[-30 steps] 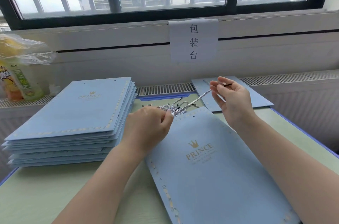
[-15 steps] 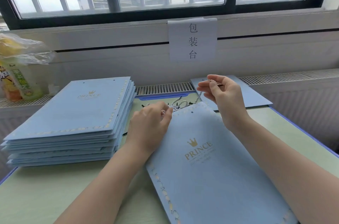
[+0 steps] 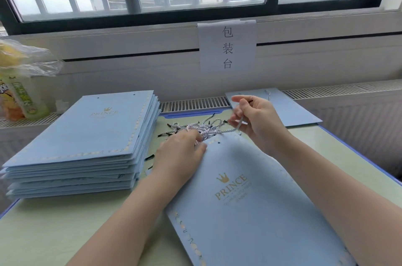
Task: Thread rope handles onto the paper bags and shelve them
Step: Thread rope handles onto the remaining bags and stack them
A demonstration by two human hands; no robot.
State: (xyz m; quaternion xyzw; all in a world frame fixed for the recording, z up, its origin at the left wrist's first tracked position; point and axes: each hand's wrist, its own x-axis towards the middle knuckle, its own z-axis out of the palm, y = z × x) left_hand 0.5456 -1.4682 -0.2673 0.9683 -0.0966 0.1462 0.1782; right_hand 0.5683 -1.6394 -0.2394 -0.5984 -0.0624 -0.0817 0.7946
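A flat light-blue paper bag with a gold crown and "PRINCE" lies on the table in front of me, its top edge and punched holes towards the window. My left hand rests on the bag's top left corner, fingertips pinching a white-and-blue twisted rope. My right hand holds the same rope's other end above the bag's top edge, fingers curled round it. A pile of loose rope handles with black tips lies just beyond the bag.
A tall stack of the same blue bags sits to the left. One more flat bag lies on the radiator ledge at the right. A plastic-wrapped snack packet stands far left. A paper sign hangs under the window.
My right hand has dropped and drawn nearer the bag's top edge, so the rope hangs slack instead of stretched. My left hand stays at the bag's corner.
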